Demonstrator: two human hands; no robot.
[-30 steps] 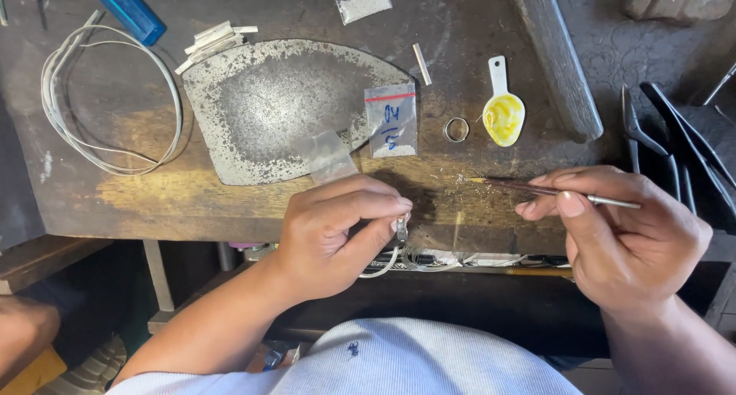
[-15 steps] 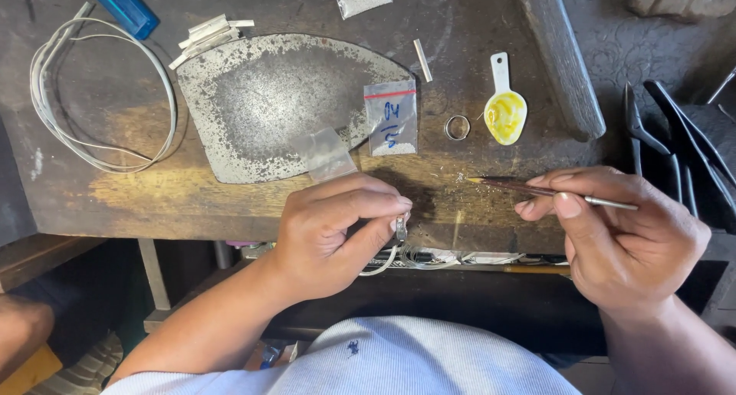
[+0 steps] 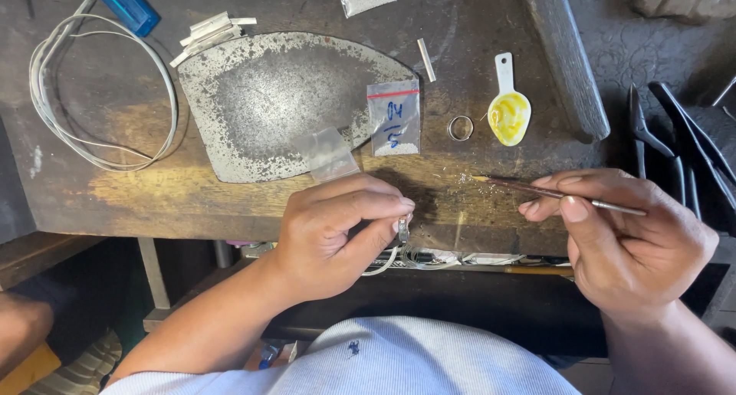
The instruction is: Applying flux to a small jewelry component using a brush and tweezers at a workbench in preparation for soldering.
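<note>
My left hand (image 3: 337, 234) pinches a small silver metal piece (image 3: 402, 228) between thumb and fingers at the front edge of the wooden workbench (image 3: 153, 188). My right hand (image 3: 629, 242) holds a thin brush-like tool (image 3: 537, 190) whose tip points left over the bench edge, a short way from the metal piece. A small metal ring (image 3: 460, 127) lies on the bench above the two hands, beside a white spoon (image 3: 508, 108) filled with yellow paste.
A worn, pitted metal plate (image 3: 276, 104) lies mid-bench with small clear plastic bags (image 3: 393, 118) on its edge. Coiled white wire (image 3: 92, 88) lies at left, a blue tool (image 3: 123, 4) at top left, dark pliers (image 3: 682, 142) at right, a thin metal tube (image 3: 426, 60) near the plate.
</note>
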